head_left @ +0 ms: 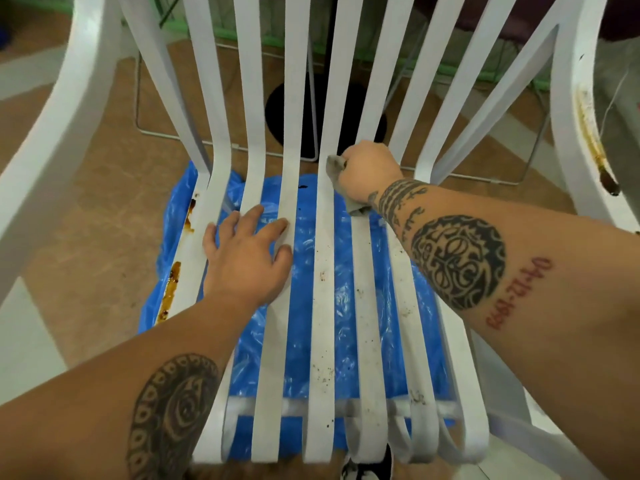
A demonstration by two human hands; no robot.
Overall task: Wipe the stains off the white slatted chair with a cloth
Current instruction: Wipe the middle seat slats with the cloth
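The white slatted chair (323, 306) fills the view, seen from the front. My right hand (367, 169) grips a small grey cloth (335, 165) and presses it against a slat where the seat curves up into the back. My left hand (247, 252) lies flat with spread fingers on the left seat slats. Brown sticky stains (171, 285) run along the seat's left edge slat. More brown streaks (594, 140) mark the right armrest. Dark specks (322, 372) dot the middle slats.
A blue plastic sheet (304, 341) lies on the floor under the seat. Brown tiled floor (104, 237) surrounds the chair. Behind the backrest stand a thin metal frame (221, 142) and a round black base (294, 109). A shoe tip (367, 469) shows at the bottom.
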